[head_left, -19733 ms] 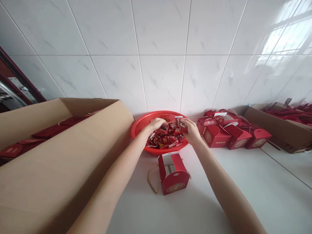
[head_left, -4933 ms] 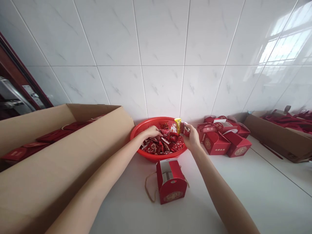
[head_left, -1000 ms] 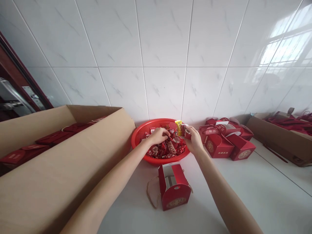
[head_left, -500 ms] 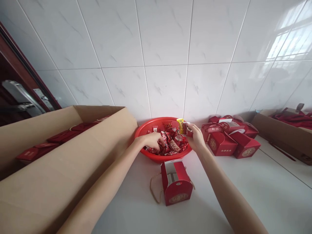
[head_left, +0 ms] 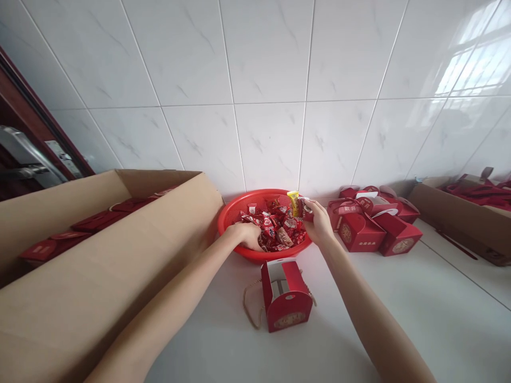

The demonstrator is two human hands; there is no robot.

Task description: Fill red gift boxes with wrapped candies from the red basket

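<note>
A red plastic basket [head_left: 255,256] holds many wrapped candies [head_left: 284,235], mostly red. My left hand [head_left: 248,235] reaches down into the basket's left part, its fingertips hidden among the wrappers. Above the basket's right side, my right hand [head_left: 318,221] is closed on wrapped sweets, a yellow one [head_left: 294,203] and a dark red-brown one [head_left: 306,208]. In front of the basket a red gift box [head_left: 289,313] stands with its top open, pale inside, and a rope handle [head_left: 248,306] lies at its left.
At the left a tall cardboard box [head_left: 159,239] holds red boxes [head_left: 96,222]. Several red gift boxes [head_left: 363,233] cluster right of the basket. Another cardboard box [head_left: 459,226] with red items stands at the far right. A tiled wall [head_left: 269,143] rises behind.
My left hand has moved slightly down and left within the basket, its fingers now deeper among the candies. My right hand still holds the sweets. The whole view has shifted slightly.
</note>
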